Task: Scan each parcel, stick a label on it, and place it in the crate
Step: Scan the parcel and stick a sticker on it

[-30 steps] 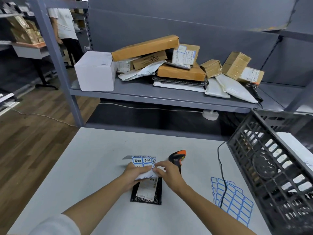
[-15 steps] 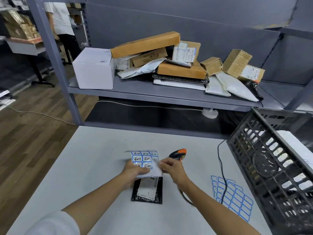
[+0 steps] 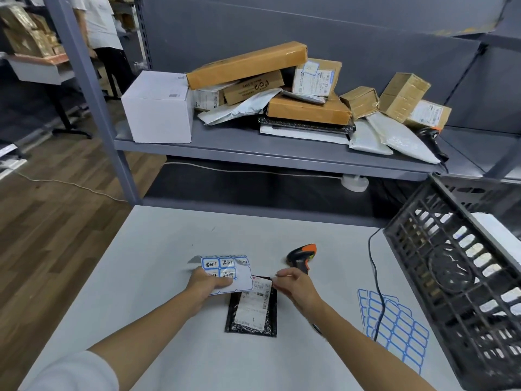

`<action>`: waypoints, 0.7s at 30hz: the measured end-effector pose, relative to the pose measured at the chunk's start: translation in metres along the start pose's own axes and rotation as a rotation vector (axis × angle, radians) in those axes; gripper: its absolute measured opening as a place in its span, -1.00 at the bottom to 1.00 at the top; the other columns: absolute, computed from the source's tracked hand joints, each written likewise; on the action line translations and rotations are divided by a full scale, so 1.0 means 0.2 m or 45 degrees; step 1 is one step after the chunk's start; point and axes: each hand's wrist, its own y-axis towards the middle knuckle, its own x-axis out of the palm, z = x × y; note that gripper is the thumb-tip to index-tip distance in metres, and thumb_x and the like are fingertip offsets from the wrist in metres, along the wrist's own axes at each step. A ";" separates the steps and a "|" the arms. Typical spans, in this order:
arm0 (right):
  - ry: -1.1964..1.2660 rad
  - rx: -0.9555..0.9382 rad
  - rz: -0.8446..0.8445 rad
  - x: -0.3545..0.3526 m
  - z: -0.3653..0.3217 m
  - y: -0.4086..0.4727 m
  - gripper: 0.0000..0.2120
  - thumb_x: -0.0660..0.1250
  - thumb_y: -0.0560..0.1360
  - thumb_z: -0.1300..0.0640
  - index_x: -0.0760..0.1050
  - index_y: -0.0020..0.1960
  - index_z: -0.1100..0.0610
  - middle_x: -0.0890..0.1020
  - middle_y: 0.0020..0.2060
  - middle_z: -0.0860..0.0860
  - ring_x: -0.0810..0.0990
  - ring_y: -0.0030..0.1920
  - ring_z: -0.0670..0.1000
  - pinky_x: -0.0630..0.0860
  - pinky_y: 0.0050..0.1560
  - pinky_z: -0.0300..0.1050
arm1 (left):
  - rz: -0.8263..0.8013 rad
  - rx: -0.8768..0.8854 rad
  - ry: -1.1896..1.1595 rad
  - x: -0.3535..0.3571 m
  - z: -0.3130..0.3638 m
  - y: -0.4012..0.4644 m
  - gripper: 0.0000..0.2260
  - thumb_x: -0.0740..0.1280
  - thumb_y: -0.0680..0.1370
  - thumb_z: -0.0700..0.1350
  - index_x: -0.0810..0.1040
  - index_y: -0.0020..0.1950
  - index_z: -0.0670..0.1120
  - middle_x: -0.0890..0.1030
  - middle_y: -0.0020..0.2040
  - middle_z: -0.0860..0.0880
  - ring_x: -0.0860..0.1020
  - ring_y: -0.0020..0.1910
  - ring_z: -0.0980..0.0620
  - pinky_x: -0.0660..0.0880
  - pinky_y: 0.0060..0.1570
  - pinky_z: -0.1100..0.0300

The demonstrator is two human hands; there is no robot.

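The parcel (image 3: 251, 306) lies flat on the table (image 3: 158, 244), its long axis running away from the person, its label side up. The right hand (image 3: 296, 286) is nearer, just at the parcel's far right corner; its fingertips pinch something small, probably a peeled label, but this is too small to tell. The left hand (image 3: 207, 283) holds the label sheet (image 3: 228, 270) over the parcel's far left corner.

A grey metal shelf (image 3: 253, 148) stands against a grey back panel (image 3: 310, 29). Wood-plank floor (image 3: 50, 221) runs along the left, beside the white table (image 3: 169, 235).
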 end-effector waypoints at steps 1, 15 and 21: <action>-0.120 -0.007 0.000 0.00 0.02 0.00 -0.79 0.43 0.41 0.41 0.49 -0.01 0.26 0.60 -0.13 0.17 0.63 -0.16 0.02 0.59 -0.11 -0.24 | -0.001 -0.001 -0.005 -0.01 0.00 0.00 -0.63 0.51 0.32 -0.38 0.58 0.10 -0.21 0.65 0.06 -0.16 0.61 0.06 -0.13 0.49 0.22 -0.03; -0.425 0.113 0.180 0.09 0.25 0.03 -0.87 0.40 0.44 0.36 0.57 -0.01 0.33 0.65 0.00 0.24 0.62 0.07 0.17 0.51 0.24 0.05 | 0.013 0.025 0.005 -0.08 0.02 0.03 -0.71 0.48 0.35 -0.40 0.57 -0.04 -0.10 0.65 -0.01 -0.12 0.60 -0.04 -0.07 0.51 0.12 0.08; -0.408 0.117 0.211 0.12 0.28 0.03 -0.92 0.45 0.41 0.29 0.61 -0.22 0.16 0.66 -0.23 0.06 0.58 -0.19 0.01 0.50 -0.06 -0.12 | -0.005 0.009 -0.009 -0.12 0.02 0.05 -0.64 0.47 0.36 -0.40 0.58 0.12 -0.20 0.65 0.06 -0.16 0.61 0.05 -0.12 0.50 0.17 0.05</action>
